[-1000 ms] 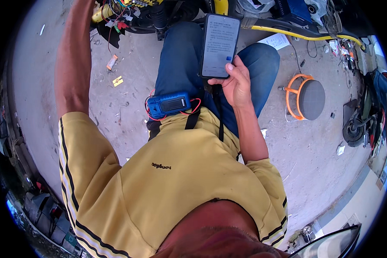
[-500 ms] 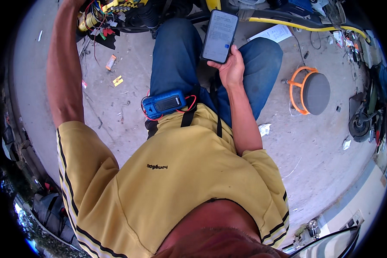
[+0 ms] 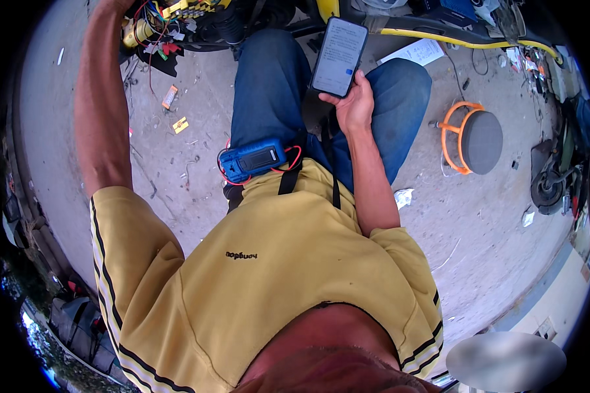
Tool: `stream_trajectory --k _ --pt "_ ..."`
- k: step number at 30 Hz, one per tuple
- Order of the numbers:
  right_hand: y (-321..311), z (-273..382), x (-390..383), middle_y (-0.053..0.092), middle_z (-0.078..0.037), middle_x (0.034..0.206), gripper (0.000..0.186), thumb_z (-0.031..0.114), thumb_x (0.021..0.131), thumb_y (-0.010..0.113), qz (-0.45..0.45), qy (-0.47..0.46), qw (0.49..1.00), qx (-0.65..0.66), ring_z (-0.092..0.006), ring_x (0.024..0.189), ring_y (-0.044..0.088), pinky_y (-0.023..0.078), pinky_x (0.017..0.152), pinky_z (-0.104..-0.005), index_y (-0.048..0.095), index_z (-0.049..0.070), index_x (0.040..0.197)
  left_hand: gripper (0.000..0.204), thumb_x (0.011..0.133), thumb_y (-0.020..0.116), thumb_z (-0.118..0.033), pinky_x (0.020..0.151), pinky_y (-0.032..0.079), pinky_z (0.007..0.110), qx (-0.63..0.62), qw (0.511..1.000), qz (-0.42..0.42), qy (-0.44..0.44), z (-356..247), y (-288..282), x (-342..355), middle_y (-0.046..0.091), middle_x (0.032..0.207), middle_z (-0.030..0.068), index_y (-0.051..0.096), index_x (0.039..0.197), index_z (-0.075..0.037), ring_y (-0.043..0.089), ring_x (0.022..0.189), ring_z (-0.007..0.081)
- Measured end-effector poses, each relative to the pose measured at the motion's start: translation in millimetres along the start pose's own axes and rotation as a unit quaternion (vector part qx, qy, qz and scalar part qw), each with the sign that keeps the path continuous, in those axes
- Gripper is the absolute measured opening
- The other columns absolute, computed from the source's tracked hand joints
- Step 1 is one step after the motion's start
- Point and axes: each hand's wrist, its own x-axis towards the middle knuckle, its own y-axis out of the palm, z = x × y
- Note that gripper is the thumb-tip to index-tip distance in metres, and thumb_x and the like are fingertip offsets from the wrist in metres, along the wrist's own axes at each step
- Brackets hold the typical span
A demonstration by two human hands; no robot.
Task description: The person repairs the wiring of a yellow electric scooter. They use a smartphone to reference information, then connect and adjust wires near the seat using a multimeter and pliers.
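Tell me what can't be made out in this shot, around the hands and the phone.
- Left hand: head view, cut off by the top rim above the wiring bundle; its grip cannot be told.
- Phone screen: lit, contents too small to tell.
- Right hand: fingers behind the phone are hidden.
- Blue meter: display too small.
- Lower right: a blurred oval patch.

The shirt (image 3: 269, 275) is mustard yellow, with dark stripes along its sleeve and hem edges. The trousers (image 3: 275, 85) are deep blue denim. The meter (image 3: 252, 160) on the lap is bright blue with a grey screen, ringed by red wire. The phone (image 3: 339, 57) has a black frame and a pale grey-white screen. The stool (image 3: 472, 137) has an orange frame and grey seat. The wires (image 3: 157, 23) look red, yellow and perhaps green. The floor (image 3: 491, 249) is dusty grey-brown.
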Motion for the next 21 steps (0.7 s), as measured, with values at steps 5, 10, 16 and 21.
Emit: stream_trajectory --k 5,10,16,21 --pt "-3 -4 -1 0.068 -0.016 0.126 0.057 0.044 0.107 0.037 0.001 0.005 1.0 0.005 -0.0271 0.107 0.071 0.066 0.071 -0.0403 0.052 0.0 0.14 0.032 0.103 0.059 -0.025 0.053 0.038 0.025 -0.01 1.0 -0.024 0.008 6 -5 3 0.051 0.064 -0.0026 0.067 0.12 0.001 0.046 0.056 0.0081" --pt "-1 -1 -2 0.066 -0.014 0.129 0.054 0.044 0.108 0.032 -0.002 0.004 1.0 0.016 -0.0254 0.11 0.069 0.065 0.072 -0.0403 0.05 0.005 0.142 0.035 0.104 0.055 -0.019 0.057 0.042 0.025 -0.007 0.999 0.031 -0.007 -5 -2 0 0.052 0.065 -0.0011 0.063 0.132 0.001 0.047 0.058 0.009" --pt "13 37 5 0.067 -0.015 0.125 0.049 0.038 0.109 0.033 -0.027 -0.051 0.998 -0.01 -0.0257 0.106 0.071 0.066 0.069 -0.0389 0.052 0.002 0.135 0.047 0.108 0.053 -0.031 0.055 0.034 0.017 0.017 0.995 0.091 0.041 20 -19 16 0.071 0.128 0.0051 0.057 0.145 -0.002 0.039 0.062 0.0018" --pt "20 89 45 0.067 -0.017 0.121 0.048 0.037 0.11 0.034 -0.03 -0.101 0.993 -0.062 -0.0253 0.098 0.073 0.067 0.063 -0.0362 0.052 0.0 0.133 0.049 0.107 0.058 -0.032 0.057 0.038 0.018 0.025 0.996 0.071 0.047 28 -24 17 0.075 0.103 -0.0024 0.057 0.147 -0.005 0.042 0.062 0.0023"
